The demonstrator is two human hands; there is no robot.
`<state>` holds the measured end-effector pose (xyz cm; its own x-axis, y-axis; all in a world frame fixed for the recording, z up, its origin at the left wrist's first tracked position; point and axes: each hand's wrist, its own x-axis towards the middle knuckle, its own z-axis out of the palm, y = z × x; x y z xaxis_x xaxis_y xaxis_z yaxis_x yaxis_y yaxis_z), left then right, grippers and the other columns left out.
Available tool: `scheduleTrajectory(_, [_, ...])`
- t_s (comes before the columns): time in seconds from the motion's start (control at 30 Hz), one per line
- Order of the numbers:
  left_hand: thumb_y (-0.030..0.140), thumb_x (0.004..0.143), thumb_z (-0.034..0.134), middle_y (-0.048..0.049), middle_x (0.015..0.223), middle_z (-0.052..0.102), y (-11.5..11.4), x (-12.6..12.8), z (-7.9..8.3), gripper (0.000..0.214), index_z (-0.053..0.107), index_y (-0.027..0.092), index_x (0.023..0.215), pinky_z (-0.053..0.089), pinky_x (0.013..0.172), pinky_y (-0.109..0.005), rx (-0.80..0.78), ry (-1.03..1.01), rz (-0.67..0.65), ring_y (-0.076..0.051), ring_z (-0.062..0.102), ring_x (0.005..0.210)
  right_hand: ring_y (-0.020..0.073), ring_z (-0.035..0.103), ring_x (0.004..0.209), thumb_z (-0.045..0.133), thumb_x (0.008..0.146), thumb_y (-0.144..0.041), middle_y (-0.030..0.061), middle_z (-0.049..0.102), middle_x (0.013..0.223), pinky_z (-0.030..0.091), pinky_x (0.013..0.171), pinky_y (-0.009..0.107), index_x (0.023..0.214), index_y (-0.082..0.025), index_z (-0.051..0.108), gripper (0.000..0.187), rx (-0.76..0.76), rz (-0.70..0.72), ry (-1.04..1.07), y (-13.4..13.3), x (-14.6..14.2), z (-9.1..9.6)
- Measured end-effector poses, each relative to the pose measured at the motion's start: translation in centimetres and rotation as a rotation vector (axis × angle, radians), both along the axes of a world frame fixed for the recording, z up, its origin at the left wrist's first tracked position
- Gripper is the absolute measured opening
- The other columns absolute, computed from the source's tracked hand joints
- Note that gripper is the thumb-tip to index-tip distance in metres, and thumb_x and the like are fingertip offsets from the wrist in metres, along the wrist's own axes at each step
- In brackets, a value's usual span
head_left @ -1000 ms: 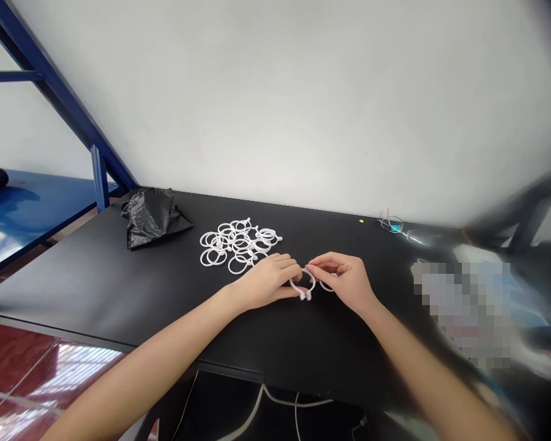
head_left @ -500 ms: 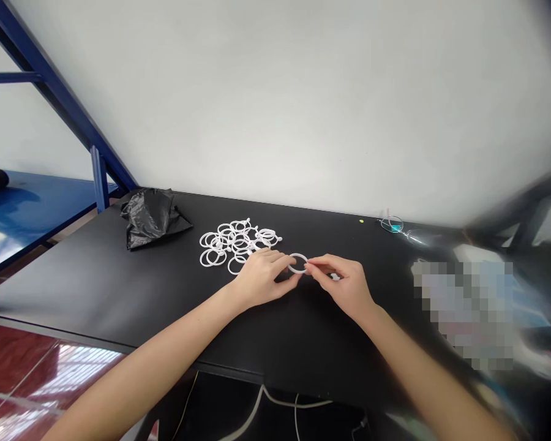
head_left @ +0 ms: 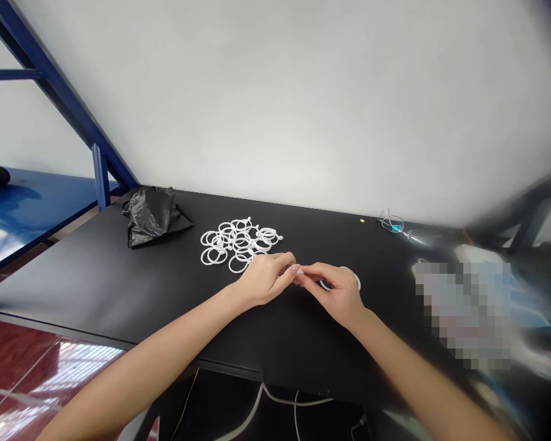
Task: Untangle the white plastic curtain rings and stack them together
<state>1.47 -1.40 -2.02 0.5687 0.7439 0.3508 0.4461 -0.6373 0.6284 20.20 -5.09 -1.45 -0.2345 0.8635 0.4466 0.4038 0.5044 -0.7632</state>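
Observation:
Both hands meet over the black table (head_left: pixel 275 324), right of a loose pile of white curtain rings (head_left: pixel 242 244) with small eyelets. My left hand (head_left: pixel 266 277) is closed, its thumb and fingers pinching a small white part (head_left: pixel 299 271) of a curtain ring. My right hand (head_left: pixel 337 291) pinches at the same spot, fingertips against those of the left. White ring arcs (head_left: pixel 359 280) show on both sides of my right hand, which covers the middle; whether they belong to the pinched piece I cannot tell.
A crumpled black plastic bag (head_left: pixel 153 217) lies at the back left. Eyeglasses (head_left: pixel 392 225) and a small yellow bit (head_left: pixel 362 220) lie near the wall. A blurred, pixelated package (head_left: pixel 463 315) is at the right. Cables (head_left: pixel 257 410) hang below the front edge.
The ring held upright between both hands no longer shows there. The fingertips have come together on a small white part, and white ring arcs now show by my right hand.

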Motion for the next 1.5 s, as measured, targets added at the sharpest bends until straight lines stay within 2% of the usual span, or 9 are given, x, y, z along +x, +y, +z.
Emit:
scheduleTrajectory(0.23, [0.043,0.101,0.025,-0.001,0.068,0.057,0.0,-0.1,0.0,0.045,0.054,0.018,0.079,0.037,0.056,-0.024,0.067,0.071,0.009,-0.012,0.051,0.056,0.0191,0.074,0.066,0.064,0.088,-0.026,0.0027,0.077,0.077,0.062,0.062,0.029,0.085,-0.023,0.074,0.01,0.025,0.026,0.075,-0.1,-0.4,-0.2])
scheduleTrajectory(0.43, [0.058,0.093,0.045,-0.0042,0.072,0.06,2.3,-2.3,0.5,0.046,0.061,0.017,0.078,0.04,0.064,-0.027,0.323,0.175,0.295,-0.019,0.055,0.074,0.0203,0.075,0.072,0.067,0.084,-0.032,0.0054,0.077,0.087,0.063,0.069,0.034,0.11,-0.02,0.067,0.029,-0.064,-0.123,0.151,1.3,1.9,0.3])
scheduleTrajectory(0.53, [0.057,0.091,0.05,-0.0061,0.078,0.063,4.2,-4.1,0.2,0.044,0.064,0.016,0.082,0.042,0.075,-0.034,0.409,0.295,0.388,-0.022,0.054,0.08,0.0198,0.072,0.068,0.065,0.084,-0.032,0.0046,0.074,0.079,0.06,0.07,0.035,0.095,-0.019,0.07,0.018,-0.118,-0.222,-0.014,2.2,3.8,0.8])
scheduleTrajectory(0.67, [0.058,0.091,0.05,-0.0081,0.084,0.066,5.4,-5.0,-0.7,0.046,0.068,0.016,0.089,0.041,0.08,-0.037,0.401,0.403,0.459,-0.024,0.056,0.085,0.0213,0.07,0.075,0.068,0.078,-0.032,0.0033,0.073,0.08,0.056,0.069,0.034,0.087,-0.021,0.071,0.014,-0.274,-0.115,-0.336,2.9,5.7,1.4])
scheduleTrajectory(0.83, [0.061,0.089,0.052,-0.0098,0.087,0.066,5.3,-4.7,-1.2,0.049,0.07,0.015,0.095,0.041,0.082,-0.039,0.409,0.461,0.489,-0.026,0.057,0.089,0.019,0.067,0.081,0.061,0.075,-0.016,0.0021,0.07,0.085,0.052,0.074,0.032,0.08,-0.021,0.069,0.01,-0.28,-0.009,-0.434,3.0,5.5,1.2])
scheduleTrajectory(1.13, [0.043,0.096,0.05,-0.0089,0.091,0.065,3.8,-4.1,0.7,0.031,0.067,0.016,0.095,0.042,0.084,-0.039,0.488,0.155,0.461,-0.023,0.056,0.087,0.017,0.06,0.066,0.072,0.075,-0.03,0.003,0.065,0.075,0.052,0.063,0.033,0.095,-0.019,0.069,0.023,-0.187,-0.263,0.075,3.3,4.1,0.3])
scheduleTrajectory(1.23, [0.037,0.096,0.05,-0.0086,0.093,0.065,2.1,-2.3,1.0,0.026,0.064,0.016,0.102,0.044,0.086,-0.038,0.332,-0.033,0.252,-0.021,0.058,0.089,0.0181,0.064,0.067,0.08,0.069,-0.036,0.0039,0.067,0.076,0.054,0.058,0.031,0.091,-0.018,0.068,0.031,-0.346,-0.191,0.293,3.1,3.5,0.4])
scheduleTrajectory(1.4, [0.045,0.095,0.05,-0.0085,0.104,0.066,-0.4,0.6,0.9,0.04,0.056,0.016,0.122,0.05,0.073,-0.028,-0.378,-0.203,-0.059,-0.016,0.062,0.083,0.0167,0.065,0.064,0.086,0.063,-0.036,0.0017,0.066,0.067,0.056,0.062,0.031,0.07,-0.018,0.068,0.027,-0.398,-0.012,0.335,2.1,1.9,0.4])
scheduleTrajectory(1.5, [0.047,0.097,0.046,-0.0042,0.087,0.066,-0.7,0.8,0.9,0.038,0.065,0.016,0.107,0.046,0.064,-0.025,-0.454,-0.167,-0.115,-0.013,0.058,0.071,0.0164,0.065,0.065,0.084,0.068,-0.034,0.0013,0.066,0.068,0.057,0.063,0.03,0.071,-0.019,0.069,0.022,-0.335,0.016,0.31,1.7,1.4,0.3])
